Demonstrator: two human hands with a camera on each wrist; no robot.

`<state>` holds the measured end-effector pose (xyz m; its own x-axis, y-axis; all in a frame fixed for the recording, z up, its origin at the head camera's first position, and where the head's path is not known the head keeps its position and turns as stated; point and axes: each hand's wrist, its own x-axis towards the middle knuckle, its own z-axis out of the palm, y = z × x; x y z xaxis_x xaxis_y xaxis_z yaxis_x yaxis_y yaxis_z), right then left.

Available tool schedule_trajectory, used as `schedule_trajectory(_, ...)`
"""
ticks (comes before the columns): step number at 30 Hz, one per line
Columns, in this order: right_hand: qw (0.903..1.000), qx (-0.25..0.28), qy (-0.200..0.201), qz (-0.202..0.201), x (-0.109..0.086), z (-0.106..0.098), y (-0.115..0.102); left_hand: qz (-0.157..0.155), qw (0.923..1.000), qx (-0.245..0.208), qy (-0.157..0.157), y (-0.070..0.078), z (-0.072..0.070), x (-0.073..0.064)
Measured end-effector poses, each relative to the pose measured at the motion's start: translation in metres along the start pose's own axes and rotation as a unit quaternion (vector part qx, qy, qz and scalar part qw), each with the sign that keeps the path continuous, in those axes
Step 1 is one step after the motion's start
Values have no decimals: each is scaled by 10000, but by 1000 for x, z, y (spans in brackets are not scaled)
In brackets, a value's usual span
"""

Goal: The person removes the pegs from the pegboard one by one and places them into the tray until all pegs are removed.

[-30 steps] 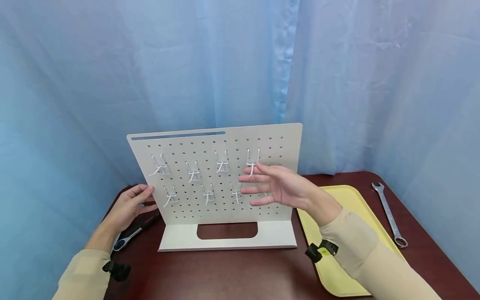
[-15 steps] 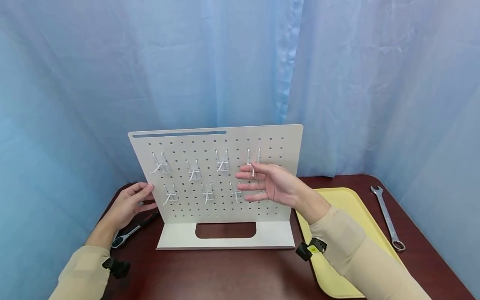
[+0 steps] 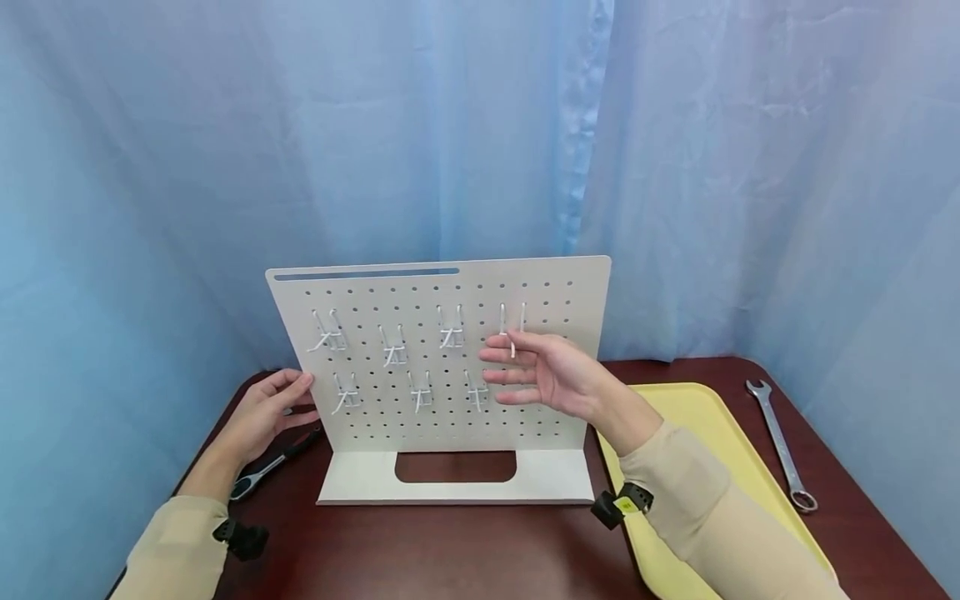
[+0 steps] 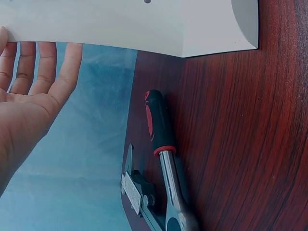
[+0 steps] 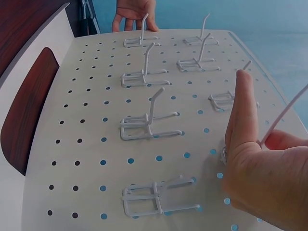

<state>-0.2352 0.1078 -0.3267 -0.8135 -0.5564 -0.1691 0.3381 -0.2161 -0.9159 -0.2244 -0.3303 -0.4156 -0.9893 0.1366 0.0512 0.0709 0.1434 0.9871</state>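
Note:
A white pegboard stands upright on its flat base, with several white wire hooks set in two rows. At its left edge my left hand holds the board, thumb on the front face and fingers behind, as the left wrist view also shows. My right hand is in front of the board's right part, its fingers extended and spread a little. An upper-right hook reaches out between its thumb and index finger. In the right wrist view, a lower hook lies beside this hand.
A yellow tray lies on the dark red table at right, partly under the right forearm, with a combination wrench beyond it. Left of the board lie a ratchet wrench and a caliper. Blue curtains surround the table.
My right hand has shifted slightly left, so its thumb and index finger overlap more of the upper-right hook. My left hand stays at the board's edge. The head view has moved a little.

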Motion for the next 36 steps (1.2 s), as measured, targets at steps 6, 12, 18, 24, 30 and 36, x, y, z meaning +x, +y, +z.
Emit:
schedule_trajectory(6,10000,20,44,-70,2,4,0,109,9999,-106,-10,-1,-5,-1)
schedule_trajectory(12,9999,10,40,-122,3,5,-2,116,9998,-137,-16,0,-5,0)
schedule_trajectory(18,9999,-13,59,-131,0,6,-2,139,9998,-157,-26,-1,-5,1)
schedule_trajectory(24,9999,-66,66,-141,-3,5,-1,96,9997,-202,-37,-2,-3,1)
schedule_trajectory(30,9998,11,-34,-183,-5,4,1,103,9999,-98,11,-2,-1,1)
schedule_trajectory(36,9995,-39,-99,-290,-7,4,1,141,9999,-8,-18,-2,0,1)
